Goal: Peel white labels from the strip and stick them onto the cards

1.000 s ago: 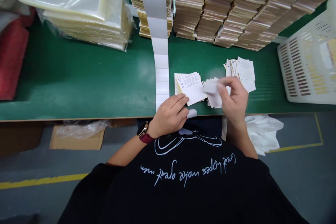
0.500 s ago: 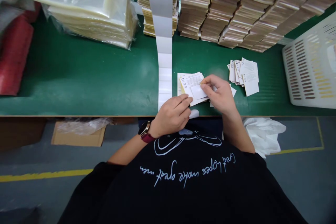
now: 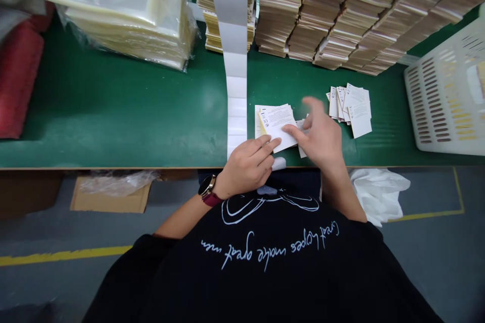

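A small stack of white printed cards (image 3: pixel 278 118) lies on the green table in front of me. My left hand (image 3: pixel 250 161) grips the stack's near left corner, fingers bent over the top card and the thumb hidden. At the stack's right side is my right hand (image 3: pixel 320 133), its thumb touching the top card and its forefinger raised apart, blurred by motion. The top card's lower part looks blank white. More cards (image 3: pixel 302 151) show partly under the right hand. A second loose pile of printed cards (image 3: pixel 359 106) lies farther right.
A white label strip (image 3: pixel 237 111) hangs down across the table to my left. Stacked cardboard pieces (image 3: pixel 326 15) line the back. A white perforated basket (image 3: pixel 435 106) stands at the right. Plastic-wrapped sheets (image 3: pixel 129 35) and a red bundle (image 3: pixel 20 81) lie at the left.
My right hand has let go of a small white label over the top card; its forefinger has lifted away and opened from the thumb. The left hand stays in place.
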`<state>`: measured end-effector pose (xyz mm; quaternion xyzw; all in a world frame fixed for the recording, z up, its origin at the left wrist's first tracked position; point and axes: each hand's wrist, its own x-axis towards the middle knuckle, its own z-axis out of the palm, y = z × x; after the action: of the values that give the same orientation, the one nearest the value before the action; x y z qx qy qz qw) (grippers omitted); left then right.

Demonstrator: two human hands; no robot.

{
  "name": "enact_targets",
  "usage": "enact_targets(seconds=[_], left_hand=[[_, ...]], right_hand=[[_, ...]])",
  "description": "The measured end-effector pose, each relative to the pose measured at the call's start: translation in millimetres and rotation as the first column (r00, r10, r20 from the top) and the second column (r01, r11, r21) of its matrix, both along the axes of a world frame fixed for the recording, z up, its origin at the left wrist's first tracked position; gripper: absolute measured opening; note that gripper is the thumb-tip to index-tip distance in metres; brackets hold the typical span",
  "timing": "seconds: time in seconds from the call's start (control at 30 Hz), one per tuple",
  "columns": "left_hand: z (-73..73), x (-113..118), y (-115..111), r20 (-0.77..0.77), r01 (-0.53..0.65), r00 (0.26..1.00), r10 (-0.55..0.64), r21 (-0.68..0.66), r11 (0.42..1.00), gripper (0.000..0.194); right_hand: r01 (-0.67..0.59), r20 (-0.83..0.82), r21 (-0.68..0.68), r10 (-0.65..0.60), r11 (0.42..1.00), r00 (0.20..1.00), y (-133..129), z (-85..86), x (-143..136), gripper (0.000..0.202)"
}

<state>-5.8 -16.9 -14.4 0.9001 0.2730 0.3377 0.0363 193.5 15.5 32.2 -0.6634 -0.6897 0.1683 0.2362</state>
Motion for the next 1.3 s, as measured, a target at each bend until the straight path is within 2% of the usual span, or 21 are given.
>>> enact_targets(seconds=[0.07,0.13,0.2,0.27,0.43,0.6,0.7,0.83,0.93,1.03,1.1,1.13,1.2,1.27,1.3], left_hand=[[-0.4,0.2,-0.6,0.008,-0.004,1.0,0.004,-0.004,1.0,0.011],[-0.9,0.7,-0.8,0.011,-0.01,1.0,0.011,-0.018,1.0,0.012],[-1.5,1.3,-0.7,0.012,-0.013,1.0,0.014,-0.033,0.999,0.011],[-1.8,2.0,-0.2,0.008,-0.012,1.0,0.012,-0.04,0.999,0.011],[-2.0,3.2,0.9,0.004,-0.007,1.0,0.007,-0.031,0.999,0.012],[-1.6,2.9,0.8,-0.001,-0.009,1.0,0.009,-0.04,0.999,0.012],[-1.0,2.8,1.0,0.007,-0.01,1.0,0.01,-0.033,0.999,0.012],[-2.4,3.5,1.5,0.019,-0.004,1.0,0.005,-0.036,0.999,0.013],[-7.1,3.4,1.4,0.039,-0.006,0.999,0.008,-0.047,0.999,0.012],[-10.9,1.4,1.4,0.107,-0.003,0.994,0.008,-0.046,0.999,0.011],[-9.0,-0.4,1.9,0.196,-0.011,0.98,0.022,-0.055,0.998,0.013],[-6.2,-1.0,2.4,0.245,-0.018,0.969,0.034,-0.068,0.998,0.014],[2.1,-0.7,3.5,0.32,-0.023,0.946,0.06,-0.118,0.993,0.016],[11.3,1.4,4.3,0.356,-0.017,0.93,0.086,-0.195,0.981,0.017],[15.2,2.8,4.4,0.365,-0.017,0.925,0.107,-0.243,0.97,0.017]], right_hand=[[-0.024,-0.064,-0.06,0.02,0.998,0.998,2.8,-4.0,4.0,0.033],[-0.01,-0.216,-0.11,-0.014,0.994,0.976,5.6,-10.0,7.2,0.027],[0.022,-0.381,-0.143,-0.075,0.989,0.922,8.2,-16.0,10.0,0.027],[0.02,-0.476,-0.16,-0.095,0.987,0.874,10.1,-20.1,12.4,0.027],[0.023,-0.472,-0.159,-0.096,0.987,0.877,11.7,-20.4,14.3,0.02],[0.111,-0.487,-0.079,-0.136,0.991,0.863,11.6,-21.8,13.8,0.023],[0.131,-0.513,-0.022,-0.123,0.991,0.85,9.2,-25.7,16.1,0.016],[0.15,-0.547,0.058,-0.094,0.987,0.832,3.9,-31.5,28.9,0.033],[0.152,-0.457,0.104,-0.088,0.983,0.885,-2.2,-30.0,47.8,0.042],[0.192,-0.133,0.171,-0.171,0.966,0.976,-15.3,-19.2,63.7,0.05],[0.176,0.043,0.244,-0.192,0.954,0.981,-29.1,-9.3,63.8,0.056],[0.131,0.059,0.265,-0.151,0.955,0.987,-36.8,-4.6,59.6,0.058],[-0.045,-0.05,0.244,0.059,0.969,0.997,-51.5,2.2,44.3,0.059],[-0.251,-0.236,0.222,0.302,0.942,0.924,-61.4,4.3,24.8,0.053],[-0.308,-0.316,0.238,0.373,0.921,0.872,-63.9,3.6,15.8,0.048]])
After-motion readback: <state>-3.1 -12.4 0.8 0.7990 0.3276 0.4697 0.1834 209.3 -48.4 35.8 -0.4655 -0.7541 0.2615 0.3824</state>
